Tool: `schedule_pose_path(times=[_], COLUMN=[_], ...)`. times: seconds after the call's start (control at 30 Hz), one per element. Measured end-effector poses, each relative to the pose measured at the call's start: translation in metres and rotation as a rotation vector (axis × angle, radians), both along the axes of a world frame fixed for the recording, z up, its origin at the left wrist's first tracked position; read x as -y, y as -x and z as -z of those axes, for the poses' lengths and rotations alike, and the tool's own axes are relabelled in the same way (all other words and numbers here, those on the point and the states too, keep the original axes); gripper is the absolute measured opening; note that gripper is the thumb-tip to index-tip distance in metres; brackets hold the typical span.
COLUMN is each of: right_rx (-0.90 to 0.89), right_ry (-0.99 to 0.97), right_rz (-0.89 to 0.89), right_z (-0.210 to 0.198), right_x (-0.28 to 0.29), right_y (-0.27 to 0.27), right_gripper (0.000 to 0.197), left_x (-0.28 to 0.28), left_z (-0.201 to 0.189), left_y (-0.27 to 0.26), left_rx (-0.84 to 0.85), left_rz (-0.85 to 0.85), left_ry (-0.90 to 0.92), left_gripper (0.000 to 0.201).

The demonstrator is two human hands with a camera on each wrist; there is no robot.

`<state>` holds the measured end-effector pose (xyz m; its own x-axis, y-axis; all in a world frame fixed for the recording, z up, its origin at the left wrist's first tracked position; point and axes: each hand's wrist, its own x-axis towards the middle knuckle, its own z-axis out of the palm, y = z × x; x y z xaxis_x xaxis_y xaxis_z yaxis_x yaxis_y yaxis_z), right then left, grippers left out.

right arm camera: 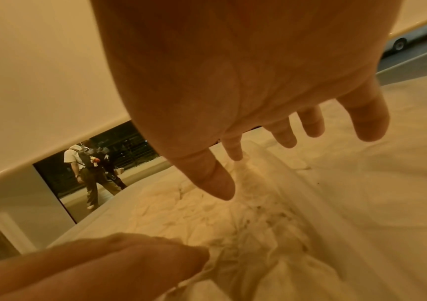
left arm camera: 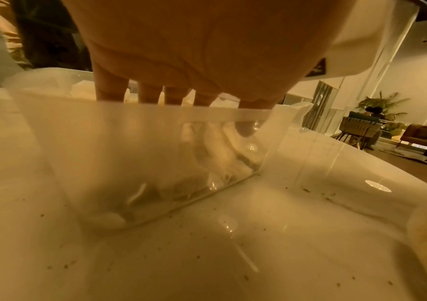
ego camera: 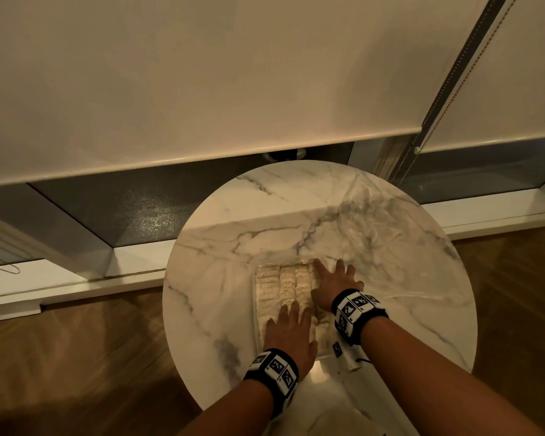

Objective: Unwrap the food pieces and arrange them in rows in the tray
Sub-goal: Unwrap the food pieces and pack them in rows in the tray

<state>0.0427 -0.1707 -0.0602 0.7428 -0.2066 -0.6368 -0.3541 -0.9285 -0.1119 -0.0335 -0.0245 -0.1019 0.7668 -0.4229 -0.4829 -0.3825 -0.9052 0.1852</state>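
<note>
A clear plastic tray (ego camera: 255,313) sits on the near middle of the round marble table (ego camera: 265,209). Pale folded food pieces (ego camera: 285,284) lie in it in side-by-side rows. My left hand (ego camera: 290,328) lies flat on the tray's near part, fingers straight on the food. In the left wrist view the left hand (left arm camera: 181,61) reaches over the tray wall (left arm camera: 130,142) onto the pieces (left arm camera: 222,150). My right hand (ego camera: 332,283) is spread over the tray's right rows, holding nothing. In the right wrist view its fingers (right arm camera: 369,118) hover above the pieces (right arm camera: 233,224) beside the rim (right arm camera: 310,193).
Crumpled clear wrap (ego camera: 384,221) lies on the table's right side. A small white device with a marker (ego camera: 348,357) sits by the tray's near right corner. A lowered blind (ego camera: 202,89) and window ledge stand behind the table. Wooden floor (ego camera: 76,341) surrounds it.
</note>
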Motion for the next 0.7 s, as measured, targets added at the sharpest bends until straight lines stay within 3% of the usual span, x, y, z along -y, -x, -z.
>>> schedule_pose_path(times=[0.47, 0.6, 0.7], right_rx=[0.05, 0.318, 0.422], right_ry=[0.074, 0.091, -0.032], right_rz=[-0.069, -0.107, -0.316], right_z=[0.004, -0.001, 0.002], right_x=[-0.027, -0.031, -0.029], right_y=[-0.007, 0.014, 0.03], right_gripper=[0.072, 0.072, 0.055], left_x=[-0.018, -0.039, -0.057], left_z=[-0.018, -0.025, -0.023], left_y=[0.003, -0.002, -0.009], left_rx=[0.059, 0.102, 0.12], left_rz=[0.018, -0.037, -0.017], left_ry=[0.041, 0.026, -0.062], left_gripper=[0.075, 0.073, 0.07])
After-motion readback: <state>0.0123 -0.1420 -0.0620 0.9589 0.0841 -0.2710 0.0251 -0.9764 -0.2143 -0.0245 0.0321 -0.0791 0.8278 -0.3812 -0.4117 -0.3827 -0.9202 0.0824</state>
